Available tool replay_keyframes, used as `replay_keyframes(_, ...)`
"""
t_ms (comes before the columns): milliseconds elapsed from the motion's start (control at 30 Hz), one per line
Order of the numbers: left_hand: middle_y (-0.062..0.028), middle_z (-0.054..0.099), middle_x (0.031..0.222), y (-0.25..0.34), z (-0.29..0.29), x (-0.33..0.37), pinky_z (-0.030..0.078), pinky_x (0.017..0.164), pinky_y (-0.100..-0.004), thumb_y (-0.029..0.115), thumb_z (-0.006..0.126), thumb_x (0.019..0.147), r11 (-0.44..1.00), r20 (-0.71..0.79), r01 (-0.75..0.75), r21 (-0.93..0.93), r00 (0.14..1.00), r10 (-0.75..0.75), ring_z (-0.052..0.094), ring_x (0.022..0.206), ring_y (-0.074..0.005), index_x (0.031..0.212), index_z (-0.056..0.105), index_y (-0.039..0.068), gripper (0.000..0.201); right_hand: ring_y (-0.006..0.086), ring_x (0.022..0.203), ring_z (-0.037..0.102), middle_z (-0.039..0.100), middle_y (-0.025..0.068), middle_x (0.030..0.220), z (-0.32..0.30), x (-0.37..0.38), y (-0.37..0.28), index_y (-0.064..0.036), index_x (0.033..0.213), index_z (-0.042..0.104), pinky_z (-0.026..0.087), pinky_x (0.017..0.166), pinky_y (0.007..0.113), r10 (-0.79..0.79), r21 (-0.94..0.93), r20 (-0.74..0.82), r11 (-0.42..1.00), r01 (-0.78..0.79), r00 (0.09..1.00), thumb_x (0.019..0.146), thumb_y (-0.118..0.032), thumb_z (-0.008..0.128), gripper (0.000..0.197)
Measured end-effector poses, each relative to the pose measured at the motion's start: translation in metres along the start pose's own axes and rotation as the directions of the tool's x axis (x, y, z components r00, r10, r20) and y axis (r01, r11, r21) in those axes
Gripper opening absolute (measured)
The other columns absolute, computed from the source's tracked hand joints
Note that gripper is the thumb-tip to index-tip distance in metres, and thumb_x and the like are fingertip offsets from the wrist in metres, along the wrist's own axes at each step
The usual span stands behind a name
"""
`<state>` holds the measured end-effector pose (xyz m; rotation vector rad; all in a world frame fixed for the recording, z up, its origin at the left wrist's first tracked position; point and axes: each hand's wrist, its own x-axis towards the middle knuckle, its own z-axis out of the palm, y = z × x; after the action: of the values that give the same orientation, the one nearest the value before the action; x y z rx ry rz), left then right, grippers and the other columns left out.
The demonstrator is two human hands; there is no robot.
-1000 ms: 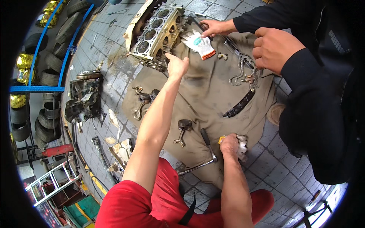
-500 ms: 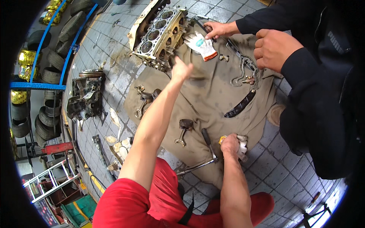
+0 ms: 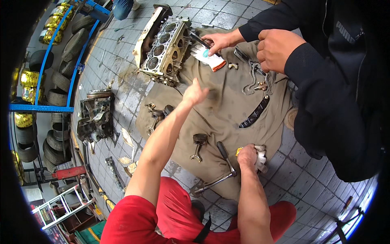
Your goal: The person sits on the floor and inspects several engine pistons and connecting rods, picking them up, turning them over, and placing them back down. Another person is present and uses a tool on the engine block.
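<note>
My left hand (image 3: 196,94) reaches over the brown cloth (image 3: 227,97), fingers apart and holding nothing. It is below the cylinder head (image 3: 168,49) and not touching it. My right hand (image 3: 247,155) is closed round a bunched white cloth or glove (image 3: 261,157) with a yellow patch, at the cloth's near right. Between my arms lie a piston with its connecting rod (image 3: 198,142) and a ratchet wrench (image 3: 222,151) with a black handle. More pistons (image 3: 156,114) sit beside my left forearm, which partly covers them.
Across from me, a co-worker's hand (image 3: 221,41) holds a dark bar-like tool (image 3: 199,39) above a white glove (image 3: 209,57). A timing chain (image 3: 251,77) and a curved black guide (image 3: 255,113) lie at right. An engine block (image 3: 95,118) stands on the tiles at left, near tyre racks (image 3: 40,108).
My left hand has drawn back from the cylinder head, toward me. The co-worker's hand has shifted with the dark tool. My right hand stays on the white bundle; the whole view has shifted slightly.
</note>
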<state>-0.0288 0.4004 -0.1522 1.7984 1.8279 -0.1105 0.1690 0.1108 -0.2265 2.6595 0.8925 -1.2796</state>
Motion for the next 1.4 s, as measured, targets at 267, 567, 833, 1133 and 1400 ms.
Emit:
replay_keyframes(267,-0.0307,0.07,0.13,0.019,-0.016,0.037,0.053,0.107,-0.048,0.036,0.07,0.093,0.95,-0.153,0.277,-0.143,0.942,-0.298,0.069,0.123,-0.0419,0.165,0.004,-0.006,0.106,0.0411,0.117,0.072,0.073,0.0288,0.122,0.006,0.004,0.002,0.0062,0.126,0.06,0.057,0.101,0.047,-0.011,-0.008,-0.032,1.0,0.011,0.999,0.091,-0.021,0.079,0.049)
replay_keyframes(567,-0.0284,0.072,0.127,0.002,-0.046,0.049,0.056,0.103,-0.0472,0.037,0.07,0.094,0.843,-0.054,0.419,-0.338,0.885,-0.462,0.071,0.117,-0.0404,0.163,0.012,-0.006,0.1,0.0415,0.112,0.073,0.073,0.0298,0.118,0.0,-0.001,0.001,0.0077,0.123,0.059,0.061,0.095,0.046,-0.034,0.015,-0.041,0.999,0.034,0.999,0.09,-0.017,0.079,0.046)
replay_keyframes(833,-0.0179,0.078,0.105,0.064,0.005,-0.156,0.06,0.085,-0.0498,0.039,0.068,0.096,0.883,0.433,-0.46,0.092,0.817,0.381,0.075,0.1,-0.0384,0.143,0.06,0.016,0.053,0.041,0.117,0.072,0.073,0.0282,0.123,0.014,0.013,0.014,0.0055,0.125,0.06,0.058,0.1,0.046,0.015,-0.001,-0.055,1.0,-0.015,0.998,0.091,-0.021,0.08,0.047)
replay_keyframes(1133,-0.0151,0.071,0.117,0.053,0.039,-0.291,0.059,0.084,-0.0484,0.015,0.067,0.092,0.791,0.453,-0.569,0.222,0.779,0.433,0.072,0.109,-0.0344,0.124,0.067,0.006,0.033,0.0406,0.117,0.072,0.073,0.0277,0.124,-0.003,-0.006,-0.006,0.0046,0.124,0.063,0.058,0.1,0.047,-0.035,-0.057,-0.031,0.998,0.034,0.999,0.09,-0.027,0.082,0.05)
replay_keyframes(1400,-0.0177,0.07,0.121,0.057,0.063,-0.302,0.062,0.088,-0.0462,0.005,0.07,0.085,0.813,0.236,-0.58,0.049,0.797,0.555,0.07,0.114,-0.0357,0.125,0.064,-0.003,0.041,0.0393,0.115,0.072,0.074,0.0272,0.123,0.003,0.007,0.02,0.0042,0.126,0.064,0.058,0.098,0.048,-0.23,-0.105,-0.023,0.968,0.226,0.973,0.089,-0.033,0.08,0.056)
